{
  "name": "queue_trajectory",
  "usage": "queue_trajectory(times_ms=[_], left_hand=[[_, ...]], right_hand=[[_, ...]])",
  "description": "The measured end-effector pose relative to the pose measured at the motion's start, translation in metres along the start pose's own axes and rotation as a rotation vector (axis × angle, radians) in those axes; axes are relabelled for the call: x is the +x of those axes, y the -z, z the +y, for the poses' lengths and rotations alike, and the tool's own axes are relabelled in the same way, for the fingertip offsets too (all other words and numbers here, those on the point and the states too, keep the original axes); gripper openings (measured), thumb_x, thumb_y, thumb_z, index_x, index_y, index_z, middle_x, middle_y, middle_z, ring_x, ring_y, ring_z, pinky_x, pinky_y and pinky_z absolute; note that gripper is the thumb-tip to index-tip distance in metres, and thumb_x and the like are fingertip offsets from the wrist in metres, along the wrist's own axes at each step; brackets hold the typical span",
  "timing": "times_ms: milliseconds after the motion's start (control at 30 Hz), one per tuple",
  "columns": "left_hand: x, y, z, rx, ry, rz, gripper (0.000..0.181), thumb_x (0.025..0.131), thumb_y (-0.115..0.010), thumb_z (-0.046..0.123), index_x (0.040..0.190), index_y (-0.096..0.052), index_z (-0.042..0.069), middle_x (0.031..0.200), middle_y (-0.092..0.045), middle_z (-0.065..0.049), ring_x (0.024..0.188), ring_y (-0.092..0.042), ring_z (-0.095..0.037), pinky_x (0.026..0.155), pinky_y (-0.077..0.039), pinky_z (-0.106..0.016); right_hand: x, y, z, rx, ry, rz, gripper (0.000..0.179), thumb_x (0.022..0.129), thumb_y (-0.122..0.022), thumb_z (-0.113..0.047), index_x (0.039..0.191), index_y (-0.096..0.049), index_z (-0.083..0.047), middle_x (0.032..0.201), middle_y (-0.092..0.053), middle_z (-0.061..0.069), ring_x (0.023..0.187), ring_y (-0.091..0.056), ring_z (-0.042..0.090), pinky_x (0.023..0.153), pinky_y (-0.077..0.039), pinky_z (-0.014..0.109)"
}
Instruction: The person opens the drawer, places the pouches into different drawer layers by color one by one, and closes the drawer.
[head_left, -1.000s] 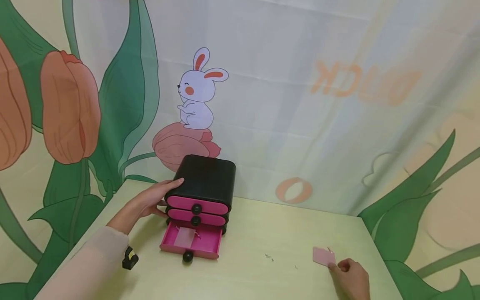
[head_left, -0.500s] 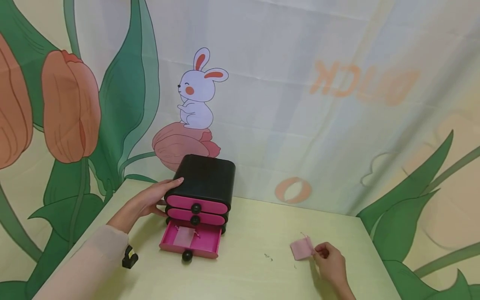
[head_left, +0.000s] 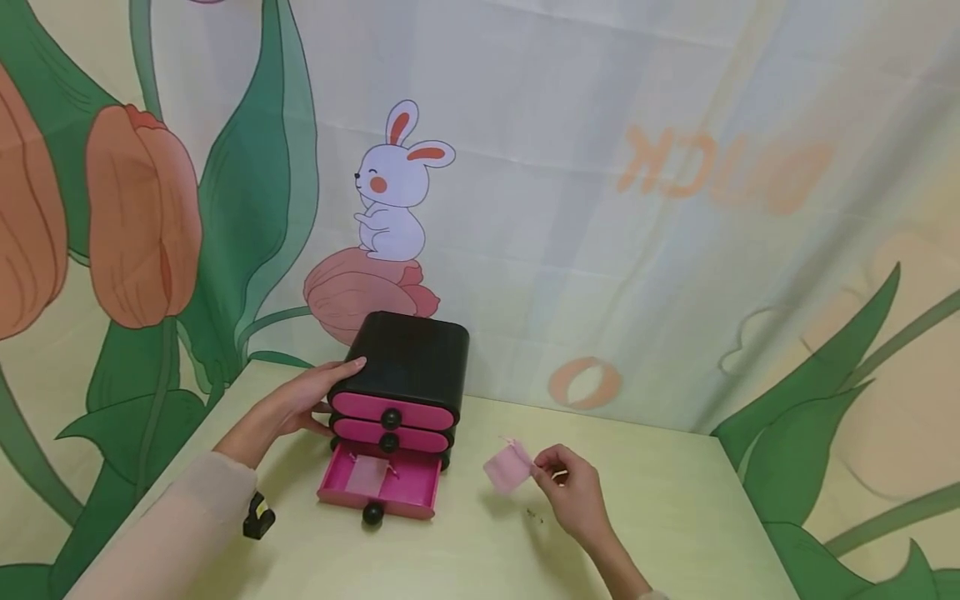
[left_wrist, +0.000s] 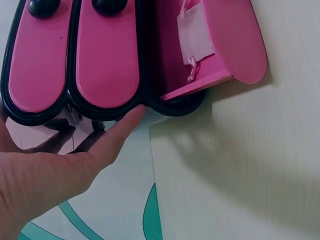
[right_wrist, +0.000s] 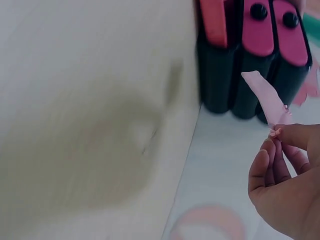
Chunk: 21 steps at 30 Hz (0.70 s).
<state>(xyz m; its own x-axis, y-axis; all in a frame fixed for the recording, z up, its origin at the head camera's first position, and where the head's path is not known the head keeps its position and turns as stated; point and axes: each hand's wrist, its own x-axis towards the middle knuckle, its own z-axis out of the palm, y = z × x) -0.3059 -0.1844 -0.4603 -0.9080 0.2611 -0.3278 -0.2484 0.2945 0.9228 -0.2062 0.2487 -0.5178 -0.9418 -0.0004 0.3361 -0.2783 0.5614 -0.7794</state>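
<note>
A small black chest of drawers (head_left: 408, 354) with pink drawer fronts stands on the table. Its bottom drawer (head_left: 416, 483) is pulled out, and a pale pink drawstring pouch (head_left: 367, 475) lies inside. My left hand (head_left: 303, 400) rests against the chest's left side, one finger reaching over its top edge; in the left wrist view spread fingers (left_wrist: 117, 135) touch the side. My right hand (head_left: 573, 492) pinches a second pink drawstring pouch (head_left: 507, 468) by its gathered corner, above the table to the right of the drawer. In the right wrist view this pouch (right_wrist: 267, 100) appears nearly edge-on.
The two upper drawers (head_left: 393, 407) are pushed in. Small dark marks (head_left: 534, 515) show on the pale table (head_left: 465, 558), below the held pouch. A printed curtain (head_left: 540, 208) with a rabbit and tulips hangs behind. A black and yellow object (head_left: 259, 517) is beside my left sleeve.
My right hand has lifted the pouch from the table's right side and carried it left towards the chest. The left hand, chest and open drawer stay in place.
</note>
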Motion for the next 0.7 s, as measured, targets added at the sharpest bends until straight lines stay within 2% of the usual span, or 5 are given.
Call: queue_trajectory(times_ms=[133, 367, 700], left_hand=[[-0.001, 0.001, 0.001, 0.003, 0.001, 0.004, 0.110, 0.096, -0.053, 0.077, 0.168, -0.013, 0.003, 0.152, -0.045, -0.029, 0.140, -0.042, -0.059, 0.096, -0.054, -0.068], [-0.001, -0.002, 0.001, -0.003, 0.003, 0.000, 0.109, 0.096, -0.054, 0.077, 0.167, -0.014, 0.004, 0.152, -0.046, -0.029, 0.140, -0.042, -0.059, 0.096, -0.055, -0.067], [-0.002, -0.001, 0.001, -0.003, -0.003, 0.006, 0.108, 0.097, -0.053, 0.076, 0.168, -0.014, 0.004, 0.152, -0.046, -0.029, 0.140, -0.043, -0.059, 0.094, -0.056, -0.068]], right_hand=[[0.005, -0.025, -0.020, 0.050, 0.094, -0.030, 0.015, 0.091, -0.081, 0.000, 0.091, -0.071, -0.010, 0.082, -0.068, -0.003, 0.078, -0.064, 0.013, 0.069, -0.055, 0.027], [0.009, -0.065, -0.047, 0.065, 0.194, -0.116, 0.016, 0.091, -0.080, 0.002, 0.093, -0.071, -0.011, 0.085, -0.067, -0.005, 0.079, -0.064, 0.011, 0.069, -0.056, 0.027], [0.009, -0.104, -0.052, -0.019, 0.260, -0.240, 0.016, 0.093, -0.078, 0.002, 0.093, -0.070, -0.012, 0.085, -0.064, -0.006, 0.079, -0.060, 0.007, 0.068, -0.057, 0.027]])
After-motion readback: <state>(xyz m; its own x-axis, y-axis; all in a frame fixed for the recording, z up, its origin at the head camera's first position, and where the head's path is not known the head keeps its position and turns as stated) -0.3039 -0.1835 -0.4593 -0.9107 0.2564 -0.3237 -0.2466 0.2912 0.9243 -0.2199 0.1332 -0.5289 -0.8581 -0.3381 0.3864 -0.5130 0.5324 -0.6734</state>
